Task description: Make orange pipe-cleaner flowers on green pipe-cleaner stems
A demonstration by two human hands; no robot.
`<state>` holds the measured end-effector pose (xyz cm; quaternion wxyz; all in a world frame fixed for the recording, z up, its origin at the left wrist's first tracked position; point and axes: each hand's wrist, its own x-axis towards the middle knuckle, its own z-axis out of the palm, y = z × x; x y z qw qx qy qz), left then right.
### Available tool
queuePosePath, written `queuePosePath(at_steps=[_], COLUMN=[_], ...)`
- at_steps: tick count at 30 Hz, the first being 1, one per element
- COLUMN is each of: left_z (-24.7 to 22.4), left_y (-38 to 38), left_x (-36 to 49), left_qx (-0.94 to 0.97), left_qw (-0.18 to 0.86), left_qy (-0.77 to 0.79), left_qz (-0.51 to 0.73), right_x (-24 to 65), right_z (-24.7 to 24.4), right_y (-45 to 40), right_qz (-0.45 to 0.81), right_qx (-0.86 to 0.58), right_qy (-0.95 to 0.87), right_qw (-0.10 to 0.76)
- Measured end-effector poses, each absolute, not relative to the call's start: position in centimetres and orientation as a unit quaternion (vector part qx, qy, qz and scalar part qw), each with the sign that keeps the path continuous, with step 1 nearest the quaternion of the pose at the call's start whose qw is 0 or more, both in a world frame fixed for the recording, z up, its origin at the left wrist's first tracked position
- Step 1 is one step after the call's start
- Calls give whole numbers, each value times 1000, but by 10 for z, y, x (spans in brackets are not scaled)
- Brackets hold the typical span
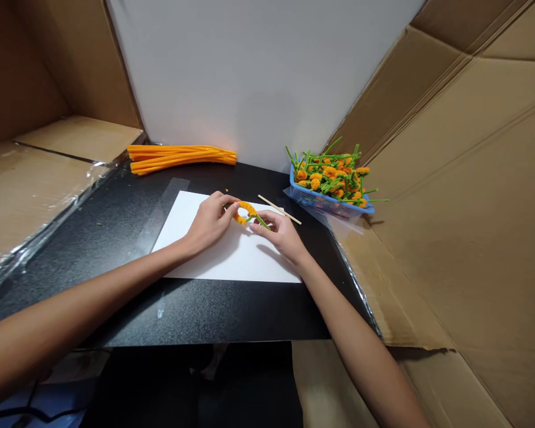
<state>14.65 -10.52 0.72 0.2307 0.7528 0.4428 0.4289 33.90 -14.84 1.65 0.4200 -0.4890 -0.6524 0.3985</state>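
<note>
Between my hands, above a white sheet of paper (223, 258), is an orange coiled pipe cleaner (248, 206) bent into a ring, with a green pipe cleaner (262, 222) at its right end. My left hand (214, 219) pinches the ring's left side between thumb and fingers. The green stem is held in the closed fingers of my right hand (276, 230). Just beyond my right hand a thin wooden stick (279, 209) lies across the paper's far right corner.
A bundle of straight orange pipe cleaners (182, 157) lies at the back left of the black table (196, 312). At the back right stands a blue basket (330, 201) heaped with orange pipe-cleaner flowers on green stems. Cardboard walls (463, 196) flank both sides.
</note>
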Motion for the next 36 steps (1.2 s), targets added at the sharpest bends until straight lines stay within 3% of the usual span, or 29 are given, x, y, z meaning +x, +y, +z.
queuePosePath(at_steps=[5, 15, 23, 30, 36], left_z=[3, 10, 7, 8, 10], left_y=[-104, -114, -116, -116, -116], left_x=[145, 145, 147, 147, 147], left_qx=[761, 834, 846, 865, 879], left_qw=[182, 47, 3, -117, -118], left_qy=[399, 259, 274, 286, 315], left_qz=[477, 485, 457, 396, 338], right_x=[339, 333, 333, 331, 327], right_z=[15, 20, 18, 14, 15], right_y=[-147, -152, -154, -154, -157], right_qz=[473, 400, 275, 307, 301], right_qx=[-484, -442, -455, -461, -482], right_qy=[-564, -632, -690, -670, -672], right_qw=[474, 495, 491, 495, 474])
